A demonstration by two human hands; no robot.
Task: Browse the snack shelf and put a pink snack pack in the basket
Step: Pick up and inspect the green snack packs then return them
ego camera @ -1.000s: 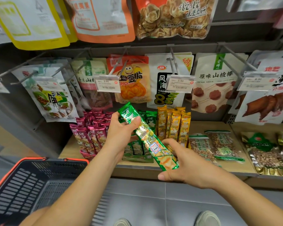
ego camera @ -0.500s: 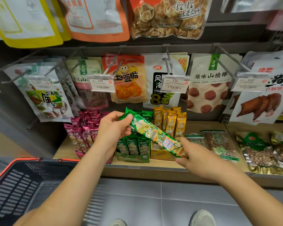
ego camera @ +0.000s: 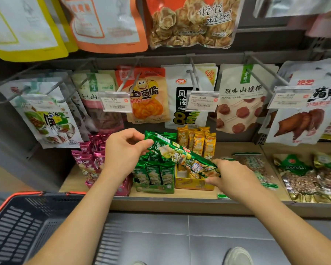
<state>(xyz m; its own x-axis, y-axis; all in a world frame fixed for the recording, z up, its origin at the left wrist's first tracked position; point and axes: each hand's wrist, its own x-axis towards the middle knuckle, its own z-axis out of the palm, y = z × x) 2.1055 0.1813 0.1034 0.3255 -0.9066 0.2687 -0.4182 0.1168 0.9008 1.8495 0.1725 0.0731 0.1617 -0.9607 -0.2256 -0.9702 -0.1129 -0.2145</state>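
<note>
**Both hands on a green pack; pink packs sit on the shelf**

- Left hand (ego camera: 122, 152): fingers curled, thumb and fingertips pinch the upper-left end of the green pack (ego camera: 180, 155).
- Right hand (ego camera: 231, 178): fingers and thumb close on the lower-right end of the same pack.
- The green pack is off the shelf (ego camera: 180, 205), sloping down from left to right. It is in the air over the green box (ego camera: 153, 185) and the yellow box (ego camera: 191, 183).
- Pink packs (ego camera: 88, 161): upright in a pink box at the left end of the shelf, just left of the green box. The left forearm crosses in front of that box; can't tell if it touches.
- Basket (ego camera: 17, 226): bottom left, below shelf level, black slotted walls with an orange-red rim. It is well apart from both hands.
- Green box holds more green packs standing upright. Yellow packs (ego camera: 199, 142) stand upright at the back of the yellow box.
- Further right, bags of nuts (ego camera: 302, 178) lie flat on the shelf.
- Above the shelf, hanging bags (ego camera: 147, 98) sit on pegs, with price tags (ego camera: 116, 102) reading 3.90 and 5.90 in front.
- Grey tiled floor (ego camera: 161, 236) below, one shoe (ego camera: 239, 255) at the bottom edge.
</note>
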